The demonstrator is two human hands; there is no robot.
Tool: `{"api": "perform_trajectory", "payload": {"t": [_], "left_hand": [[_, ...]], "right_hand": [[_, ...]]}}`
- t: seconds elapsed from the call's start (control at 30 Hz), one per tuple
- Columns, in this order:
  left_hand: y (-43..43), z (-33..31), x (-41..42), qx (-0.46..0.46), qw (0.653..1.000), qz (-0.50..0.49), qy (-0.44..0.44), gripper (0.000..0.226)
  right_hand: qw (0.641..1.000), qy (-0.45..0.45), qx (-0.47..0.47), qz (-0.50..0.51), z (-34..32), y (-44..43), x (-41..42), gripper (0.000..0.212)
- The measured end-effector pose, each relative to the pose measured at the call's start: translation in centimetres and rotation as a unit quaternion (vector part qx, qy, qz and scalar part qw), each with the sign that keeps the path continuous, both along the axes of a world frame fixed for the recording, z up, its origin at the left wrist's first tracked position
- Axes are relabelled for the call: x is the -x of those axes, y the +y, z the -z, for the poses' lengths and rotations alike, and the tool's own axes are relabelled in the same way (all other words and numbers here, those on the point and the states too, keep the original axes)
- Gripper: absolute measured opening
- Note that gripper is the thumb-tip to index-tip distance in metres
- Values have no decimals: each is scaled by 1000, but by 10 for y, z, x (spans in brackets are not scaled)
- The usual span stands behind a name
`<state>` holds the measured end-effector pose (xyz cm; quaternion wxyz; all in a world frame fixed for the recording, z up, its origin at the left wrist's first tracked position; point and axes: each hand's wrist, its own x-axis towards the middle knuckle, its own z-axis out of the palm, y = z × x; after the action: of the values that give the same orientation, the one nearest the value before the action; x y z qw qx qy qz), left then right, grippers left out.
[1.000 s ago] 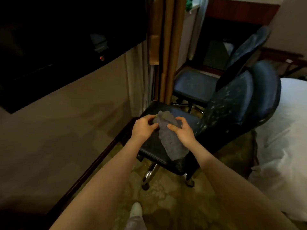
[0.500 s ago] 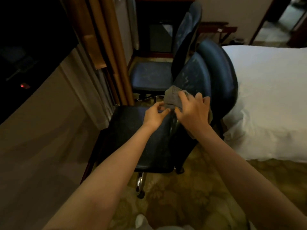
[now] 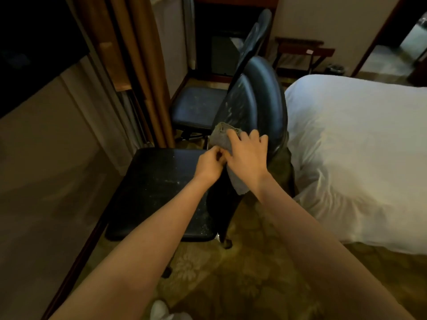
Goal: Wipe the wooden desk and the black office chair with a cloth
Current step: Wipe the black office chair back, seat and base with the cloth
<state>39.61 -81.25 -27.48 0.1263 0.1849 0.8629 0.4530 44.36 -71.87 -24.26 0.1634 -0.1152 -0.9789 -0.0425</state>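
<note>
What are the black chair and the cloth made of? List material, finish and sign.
The black chair looks like smooth leather or vinyl, semi-gloss: its backrest shines and shows pale specks. The cloth seems soft grey fabric, matte: it crumples and drapes under the right hand.

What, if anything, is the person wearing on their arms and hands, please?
Nothing visible: the left forearm and right forearm are bare to the frame's edge, without sleeves. The left hand and right hand are ungloved; no watch or bracelet shows.
</note>
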Motion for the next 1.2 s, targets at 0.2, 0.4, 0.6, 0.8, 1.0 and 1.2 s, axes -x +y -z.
{"api": "perform_trajectory", "payload": {"t": [0.2, 0.4, 0.6, 0.8, 1.0, 1.2], "left_hand": [[28, -2, 13, -23, 1000, -12, -1, 6], [44, -1, 71, -71, 989, -126, -12, 19], [75, -8, 117, -95, 990, -100, -10, 26], [102, -15, 151, -106, 992, -74, -2, 29], [123, -12, 179, -91, 990, -105, 1, 30], [148, -6, 205, -92, 976, -198, 10, 30]], "right_hand": [[999, -12, -11, -39, -1, 45, 27, 45], [996, -2, -30, -80, 2, 90, 59, 46], [993, 0, -50, -110, 5, 129, 102, 44], [990, 35, -68, -120, 8, 153, 144, 44], [981, 55, -92, -160, 11, 176, 183, 45], [970, 49, -91, -222, 12, 196, 224, 47]]}}
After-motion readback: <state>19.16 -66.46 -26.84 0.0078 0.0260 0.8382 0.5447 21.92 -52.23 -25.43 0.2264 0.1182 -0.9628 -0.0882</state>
